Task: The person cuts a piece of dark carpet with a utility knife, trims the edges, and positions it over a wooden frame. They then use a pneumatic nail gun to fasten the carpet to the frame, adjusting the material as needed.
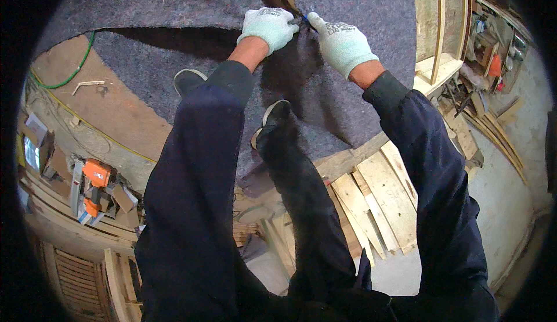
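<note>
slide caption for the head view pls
Gloved left hand and right hand close together at a gap in grey felt-like sheeting, a small blue item apparently held in the right

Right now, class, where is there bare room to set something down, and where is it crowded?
Bare: the grey cloth between the right hand and the wooden frame; the brown board between cloth and yellow cord. Crowded: around the orange tool among boxes, and where planks lie beside the right sleeve.

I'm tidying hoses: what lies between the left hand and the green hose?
In the head view, grey felt with a dark strip lies between the left hand and green hose.
</note>
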`<action>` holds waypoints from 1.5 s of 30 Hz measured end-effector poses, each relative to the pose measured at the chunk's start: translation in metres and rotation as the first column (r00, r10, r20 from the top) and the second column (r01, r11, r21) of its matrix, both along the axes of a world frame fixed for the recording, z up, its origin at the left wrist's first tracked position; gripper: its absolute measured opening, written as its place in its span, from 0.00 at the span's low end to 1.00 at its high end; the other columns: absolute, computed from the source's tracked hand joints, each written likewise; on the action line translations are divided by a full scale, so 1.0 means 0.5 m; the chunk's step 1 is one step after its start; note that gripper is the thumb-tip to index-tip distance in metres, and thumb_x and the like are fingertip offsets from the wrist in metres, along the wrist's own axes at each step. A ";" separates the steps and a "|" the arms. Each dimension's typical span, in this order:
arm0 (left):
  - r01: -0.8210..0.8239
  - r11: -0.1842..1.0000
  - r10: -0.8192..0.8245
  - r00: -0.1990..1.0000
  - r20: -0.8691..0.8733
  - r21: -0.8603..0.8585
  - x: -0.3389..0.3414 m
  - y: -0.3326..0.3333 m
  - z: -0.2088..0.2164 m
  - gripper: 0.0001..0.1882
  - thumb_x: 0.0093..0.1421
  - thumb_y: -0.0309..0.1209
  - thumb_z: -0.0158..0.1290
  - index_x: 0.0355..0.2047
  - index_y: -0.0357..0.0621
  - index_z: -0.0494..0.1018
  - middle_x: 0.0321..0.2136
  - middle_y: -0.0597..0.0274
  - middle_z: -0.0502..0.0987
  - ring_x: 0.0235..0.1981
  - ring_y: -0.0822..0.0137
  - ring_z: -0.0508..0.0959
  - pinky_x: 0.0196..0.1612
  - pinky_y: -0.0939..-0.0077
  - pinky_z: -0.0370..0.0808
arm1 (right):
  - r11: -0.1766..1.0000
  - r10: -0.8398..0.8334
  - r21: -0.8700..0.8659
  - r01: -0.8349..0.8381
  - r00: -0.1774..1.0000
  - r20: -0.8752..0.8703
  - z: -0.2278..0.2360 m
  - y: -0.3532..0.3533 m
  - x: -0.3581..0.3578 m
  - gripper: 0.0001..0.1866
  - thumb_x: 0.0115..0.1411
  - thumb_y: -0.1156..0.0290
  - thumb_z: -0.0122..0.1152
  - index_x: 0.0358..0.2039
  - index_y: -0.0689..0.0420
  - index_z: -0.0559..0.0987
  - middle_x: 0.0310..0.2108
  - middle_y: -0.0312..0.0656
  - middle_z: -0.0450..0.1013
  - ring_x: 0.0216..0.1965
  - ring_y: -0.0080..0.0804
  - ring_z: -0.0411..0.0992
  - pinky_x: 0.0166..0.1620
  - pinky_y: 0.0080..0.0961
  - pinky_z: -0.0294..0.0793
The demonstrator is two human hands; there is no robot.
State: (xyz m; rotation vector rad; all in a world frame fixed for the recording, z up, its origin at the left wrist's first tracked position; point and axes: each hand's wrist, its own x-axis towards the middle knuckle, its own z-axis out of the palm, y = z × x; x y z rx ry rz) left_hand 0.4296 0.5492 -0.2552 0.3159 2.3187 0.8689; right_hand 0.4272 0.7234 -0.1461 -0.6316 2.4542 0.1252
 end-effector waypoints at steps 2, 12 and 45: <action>-0.019 1.000 0.020 0.998 -0.054 0.015 0.023 -0.012 -0.003 0.21 0.64 0.51 0.47 0.48 0.55 0.80 0.47 0.58 0.82 0.51 0.52 0.79 0.54 0.53 0.70 | 0.999 -0.014 -0.032 0.014 1.000 -0.008 -0.017 0.006 0.013 0.25 0.62 0.76 0.47 0.60 0.54 0.71 0.38 0.52 0.80 0.39 0.50 0.79 0.42 0.43 0.78; 0.152 0.982 -0.155 0.988 -0.023 -0.113 0.147 -0.063 0.009 0.20 0.64 0.49 0.49 0.48 0.54 0.78 0.47 0.60 0.79 0.51 0.56 0.77 0.55 0.54 0.66 | 0.980 -0.150 0.154 0.126 0.976 0.155 0.087 0.125 0.160 0.34 0.62 0.73 0.52 0.69 0.41 0.62 0.34 0.50 0.79 0.33 0.50 0.79 0.36 0.44 0.79; 0.241 0.970 -0.239 0.969 0.066 -0.031 0.233 0.087 0.014 0.22 0.61 0.50 0.52 0.49 0.53 0.79 0.46 0.59 0.80 0.52 0.56 0.76 0.59 0.59 0.63 | 0.979 -0.129 0.185 0.085 0.963 0.238 0.062 0.214 0.230 0.33 0.62 0.74 0.49 0.69 0.47 0.61 0.38 0.50 0.79 0.36 0.51 0.80 0.38 0.45 0.79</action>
